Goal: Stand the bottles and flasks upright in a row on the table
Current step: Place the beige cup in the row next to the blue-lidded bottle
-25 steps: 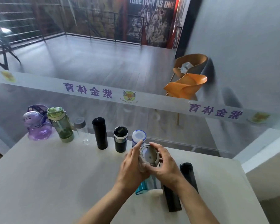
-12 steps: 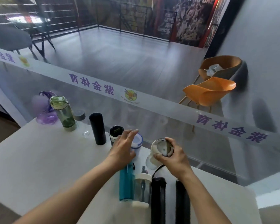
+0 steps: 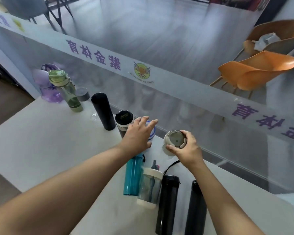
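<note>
Here the right hand [image 3: 185,148] has its fingers [image 3: 172,148] wrapped around the cream, round lid of a clear bottle [image 3: 175,139], setting it upright at the right end of the row along the far edge of the white tabletop [image 3: 41,150]. The left hand [image 3: 139,133] rests with fingers spread, loosely over a white bottle with blue rings [image 3: 151,133], apparently steadying it rather than gripping. Already standing to the left are a purple jug [image 3: 47,87], a green bottle [image 3: 70,92], a grey-capped clear bottle [image 3: 83,94], a tall black flask [image 3: 103,111] and a short black-lidded flask [image 3: 124,120]. Lying flat nearer the person are a teal bottle [image 3: 132,177], a clear cream-collared bottle [image 3: 150,185] and two black flasks [image 3: 168,202] [image 3: 195,209]. Next, I judge, comes releasing the bottle once stable, then reaching for a lying one.
</note>
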{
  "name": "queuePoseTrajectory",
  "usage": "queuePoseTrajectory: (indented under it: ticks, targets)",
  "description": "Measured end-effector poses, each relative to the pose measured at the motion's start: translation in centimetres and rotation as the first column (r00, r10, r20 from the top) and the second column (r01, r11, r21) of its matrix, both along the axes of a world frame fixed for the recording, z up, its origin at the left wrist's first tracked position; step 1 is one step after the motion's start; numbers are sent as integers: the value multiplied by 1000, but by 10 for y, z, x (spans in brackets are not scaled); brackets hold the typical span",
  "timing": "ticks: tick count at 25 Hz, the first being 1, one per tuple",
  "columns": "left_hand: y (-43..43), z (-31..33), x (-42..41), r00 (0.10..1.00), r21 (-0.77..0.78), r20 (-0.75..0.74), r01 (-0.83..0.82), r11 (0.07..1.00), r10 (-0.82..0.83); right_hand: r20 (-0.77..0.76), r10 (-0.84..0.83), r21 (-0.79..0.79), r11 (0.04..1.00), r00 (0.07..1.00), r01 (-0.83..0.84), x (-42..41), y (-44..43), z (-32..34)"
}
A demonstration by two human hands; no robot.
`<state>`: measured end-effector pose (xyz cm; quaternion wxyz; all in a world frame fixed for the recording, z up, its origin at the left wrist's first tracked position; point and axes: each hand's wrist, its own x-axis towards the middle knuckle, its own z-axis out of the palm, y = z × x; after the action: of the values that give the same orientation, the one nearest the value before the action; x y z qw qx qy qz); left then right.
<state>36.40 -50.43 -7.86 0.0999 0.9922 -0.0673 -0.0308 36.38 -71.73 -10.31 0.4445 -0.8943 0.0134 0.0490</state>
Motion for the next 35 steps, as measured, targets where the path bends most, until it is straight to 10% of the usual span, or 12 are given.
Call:
queuePoseTrajectory:
  ticks: [35]
  targets:
    - [-1, -30, 11, 993, 20, 15, 115, 993, -115, -67, -111, -109, 989, 992, 104, -14, 6, -31]
